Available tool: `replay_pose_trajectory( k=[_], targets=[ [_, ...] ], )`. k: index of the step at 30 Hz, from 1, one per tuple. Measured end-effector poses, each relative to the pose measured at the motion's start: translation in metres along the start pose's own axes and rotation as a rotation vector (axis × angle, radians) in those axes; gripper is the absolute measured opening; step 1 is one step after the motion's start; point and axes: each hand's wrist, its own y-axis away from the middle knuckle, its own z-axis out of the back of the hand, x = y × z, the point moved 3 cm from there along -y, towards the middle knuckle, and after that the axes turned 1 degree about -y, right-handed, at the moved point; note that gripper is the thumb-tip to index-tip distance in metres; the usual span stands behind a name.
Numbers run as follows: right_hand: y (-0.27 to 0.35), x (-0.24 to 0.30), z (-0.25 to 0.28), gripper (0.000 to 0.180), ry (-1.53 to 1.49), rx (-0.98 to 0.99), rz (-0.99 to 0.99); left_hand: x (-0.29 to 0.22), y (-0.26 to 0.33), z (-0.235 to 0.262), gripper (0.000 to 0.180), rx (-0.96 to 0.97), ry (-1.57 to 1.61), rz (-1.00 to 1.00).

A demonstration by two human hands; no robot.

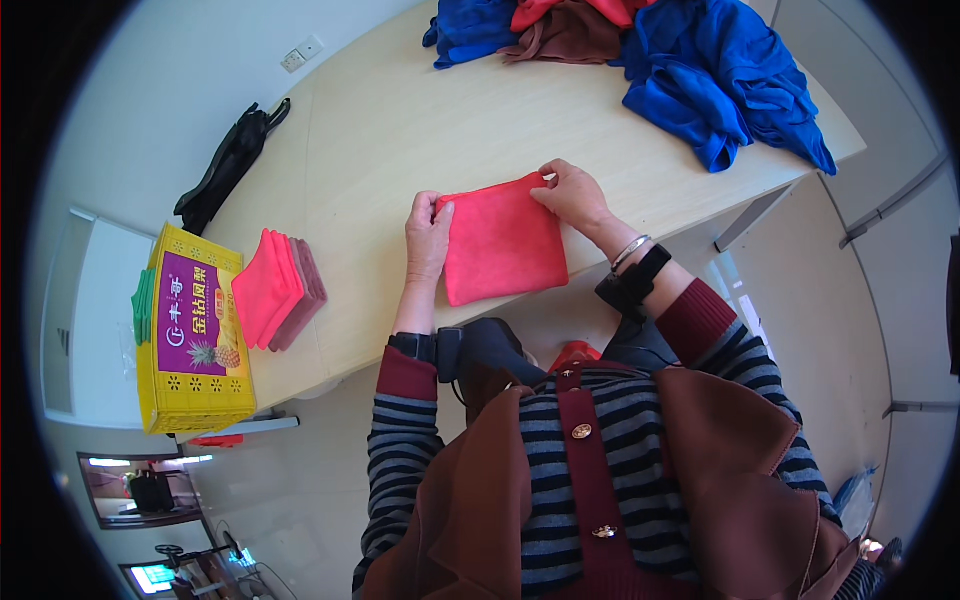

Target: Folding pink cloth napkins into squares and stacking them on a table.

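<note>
Head view, the only one: the red cloth (505, 245), a folded, roughly square piece, is approx. mid-frame at the near edge of the bench (370, 130); its lower R corner seems to reach past that edge, & can't tell if it lies flat or is lifted a bit. L hand (428, 232) has its grip closed on the upper L corner, thumb on top, fingers curled mostly out of sight; R hand (574, 196) pinches the upper R corner betw. thumb & fingertips, so both grips are nearly closed w/ just fabric in them. Handling, my guess: v. light, soft, limp, not fragile, prob. not slippery; layers could slide apart or sag if held by one ply only, so best hold = both corners of one edge, all layers pinched tog., w/ light even tension. Left of frame: stack of folded red & brown cloths (275, 290) just beside a yellow box (200, 395), w/ green cloths (143, 308) at the box's far side. Upper L: long black item (230, 165), poss. a folded umbrella. Top & upper R: loose blue cloths (700, 80), plus a crumpled brown cloth (565, 35) w/ red fabric next to it.
</note>
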Motion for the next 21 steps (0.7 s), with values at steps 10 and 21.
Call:
replay_pose_trajectory(
  k=[10,21],
  targets=[
    [0.009,0.011,-0.002,0.036,-0.098,-0.101,0.017,0.02,-0.017,-0.002,0.019,-0.066,-0.202,0.08],
    [0.008,-0.007,-0.004,0.04,-0.022,-0.133,0.014,-0.023,-0.009,-0.023,0.018,-0.046,-0.673,0.026]
  ],
)
